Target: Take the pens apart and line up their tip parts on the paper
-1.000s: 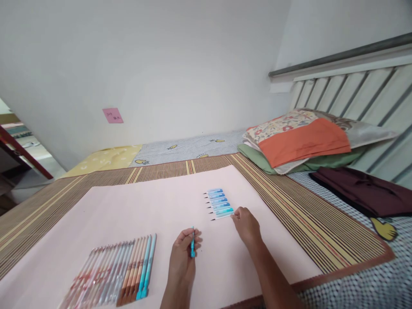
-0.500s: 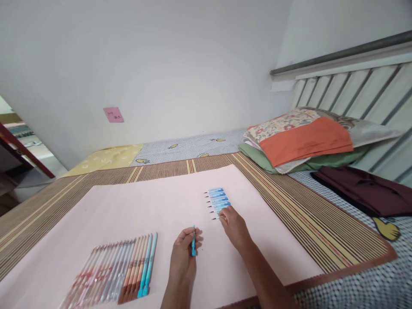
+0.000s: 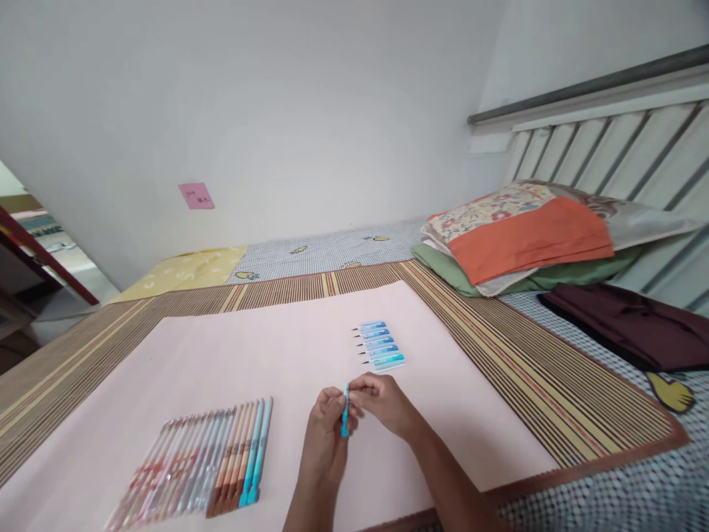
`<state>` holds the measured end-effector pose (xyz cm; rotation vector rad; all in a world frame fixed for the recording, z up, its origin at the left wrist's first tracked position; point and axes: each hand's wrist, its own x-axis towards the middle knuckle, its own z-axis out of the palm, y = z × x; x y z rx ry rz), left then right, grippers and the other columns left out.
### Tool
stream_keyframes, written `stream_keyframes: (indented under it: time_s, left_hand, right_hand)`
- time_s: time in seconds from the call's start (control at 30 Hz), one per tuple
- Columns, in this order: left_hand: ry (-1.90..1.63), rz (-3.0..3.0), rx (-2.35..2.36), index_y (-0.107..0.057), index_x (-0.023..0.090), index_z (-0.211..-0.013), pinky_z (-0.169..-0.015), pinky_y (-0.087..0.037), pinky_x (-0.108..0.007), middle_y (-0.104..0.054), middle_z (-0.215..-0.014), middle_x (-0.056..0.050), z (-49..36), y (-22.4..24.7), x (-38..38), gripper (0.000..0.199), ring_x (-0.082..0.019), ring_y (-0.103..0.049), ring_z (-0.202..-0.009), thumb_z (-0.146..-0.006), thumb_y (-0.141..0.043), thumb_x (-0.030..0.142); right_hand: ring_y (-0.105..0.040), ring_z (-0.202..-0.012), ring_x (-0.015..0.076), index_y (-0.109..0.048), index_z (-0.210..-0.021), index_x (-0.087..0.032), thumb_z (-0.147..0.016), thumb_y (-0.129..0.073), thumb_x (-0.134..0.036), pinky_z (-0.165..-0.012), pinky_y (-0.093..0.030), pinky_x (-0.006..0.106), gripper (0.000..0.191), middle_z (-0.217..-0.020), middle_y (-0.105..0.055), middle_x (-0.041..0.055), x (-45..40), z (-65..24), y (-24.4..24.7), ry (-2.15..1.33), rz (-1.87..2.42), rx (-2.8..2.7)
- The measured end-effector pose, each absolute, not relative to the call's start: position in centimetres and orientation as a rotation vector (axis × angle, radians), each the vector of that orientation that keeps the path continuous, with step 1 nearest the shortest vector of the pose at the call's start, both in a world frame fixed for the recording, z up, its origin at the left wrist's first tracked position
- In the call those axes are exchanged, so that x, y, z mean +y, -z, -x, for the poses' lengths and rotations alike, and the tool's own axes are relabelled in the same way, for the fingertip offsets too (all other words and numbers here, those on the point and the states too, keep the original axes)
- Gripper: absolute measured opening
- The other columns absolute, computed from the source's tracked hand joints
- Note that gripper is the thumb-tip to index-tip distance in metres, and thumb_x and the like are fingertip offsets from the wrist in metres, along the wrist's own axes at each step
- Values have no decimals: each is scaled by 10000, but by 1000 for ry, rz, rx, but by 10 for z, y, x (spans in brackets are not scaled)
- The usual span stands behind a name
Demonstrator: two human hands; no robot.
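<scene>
Head view: two bare hands meet low in the middle over one pink sheet [image 3: 288, 347], smooth and flat on a striped mat on a bed. Left hand [image 3: 323, 428] pinches one turquoise tube [image 3: 345, 426] between thumb and fingers, just above the sheet. Slim, smooth and plastic-looking, the tube stands nearly vertical in the view, long axis running away from the person, thick turquoise end toward the person, thin end away. Right hand [image 3: 382, 403] has its thumb and fingertips drawn narrow at that thin end; whether they grip the tube or something smaller, I cannot tell.

Just beyond the right hand lies a row of short blue pieces [image 3: 382, 340], with five dark pointed tips countable, all pointing left, their broad coloured ends right. To the left of the hands, slender pens lie side by side, long axes running away from the person: two turquoise pens [image 3: 257, 454], about four peach-and-brown pens [image 3: 230, 465], and many glossy, clear-looking pens [image 3: 177, 473], too crowded to count.
</scene>
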<state>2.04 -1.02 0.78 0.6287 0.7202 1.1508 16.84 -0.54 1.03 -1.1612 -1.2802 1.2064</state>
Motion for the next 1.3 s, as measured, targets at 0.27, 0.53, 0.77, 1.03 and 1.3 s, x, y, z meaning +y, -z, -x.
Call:
stream_keyframes:
  time_s: [0.27,0.53,0.77,1.03,1.3]
  left_hand:
    - [-1084,-689,742,-646,148,-820,-659,-496,-271,-709,-752,-52,-19,-5,-8,342,-154,-650,-686,-771,-846,421]
    - [-1130,-613,830,-688,142,-869,-726,-555,-298,-759,-855,-96,-19,-1,-4,453,-179,-697,-745,-682,-896,499]
    - [-1116,-596,802,-687,134,-861,-708,-567,-291,-762,-842,-101,-15,1,-3,382,-179,-705,-729,-724,-879,436]
    - [-1121,-585,809,-692,127,-826,-680,-563,-276,-758,-813,-99,-17,-1,-4,358,-159,-683,-685,-716,-881,410]
    - [-1130,-571,809,-693,130,-803,-673,-555,-271,-755,-795,-95,-18,-6,-5,391,-155,-675,-670,-664,-908,426]
  right_hand:
    - [-473,-458,95,-635,-775,-182,-684,-811,-506,-456,-382,231,380,-543,-572,-49,-2,-152,-9,-1330,1063,-984]
    - [-397,-475,90,-640,-863,-190,-779,-715,-530,-454,-316,243,358,-727,-651,8,-4,-203,-20,-973,1242,-970]
    - [-617,-832,195,-672,-951,-222,-910,-537,-221,-765,-458,304,141,-992,-674,56,-11,-226,-16,-329,1624,-1597]
    - [-652,-941,182,-689,-978,-232,-871,-556,-33,-781,-434,260,262,-1095,-649,41,-1,-223,0,-211,1877,-1774]
    - [-643,-923,184,-691,-953,-214,-891,-594,-45,-806,-426,266,205,-1032,-638,42,2,-226,2,-169,1955,-1751]
